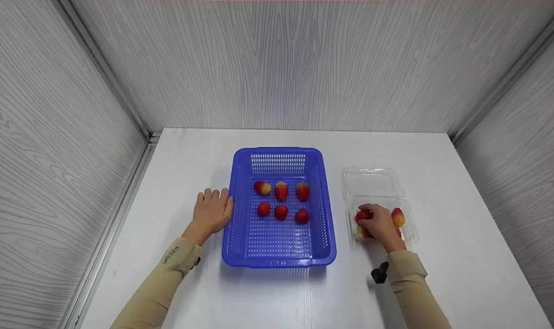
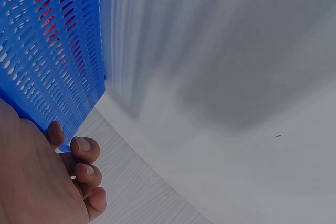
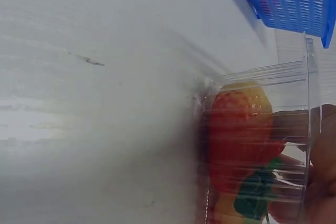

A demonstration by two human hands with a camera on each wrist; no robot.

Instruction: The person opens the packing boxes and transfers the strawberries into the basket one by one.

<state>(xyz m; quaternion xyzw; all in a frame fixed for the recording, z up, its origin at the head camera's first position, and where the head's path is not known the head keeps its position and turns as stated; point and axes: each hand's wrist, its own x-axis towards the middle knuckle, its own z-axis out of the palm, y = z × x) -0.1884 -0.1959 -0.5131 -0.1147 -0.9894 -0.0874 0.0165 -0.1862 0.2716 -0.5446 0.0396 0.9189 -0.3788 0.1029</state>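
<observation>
Right hand (image 1: 381, 224), right of frame: thumb and fingers curled, pinching a strawberry (image 1: 362, 215) inside clear box (image 1: 410, 218), lid open toward the top; more fruit (image 1: 398, 217) around it. Left hand (image 1: 213, 212), left of center: fingers relaxed, gripping nothing, at left rim of blue basket (image 1: 279, 262), mid-frame. Six strawberries (image 1: 281, 191) in basket, two rows.
</observation>
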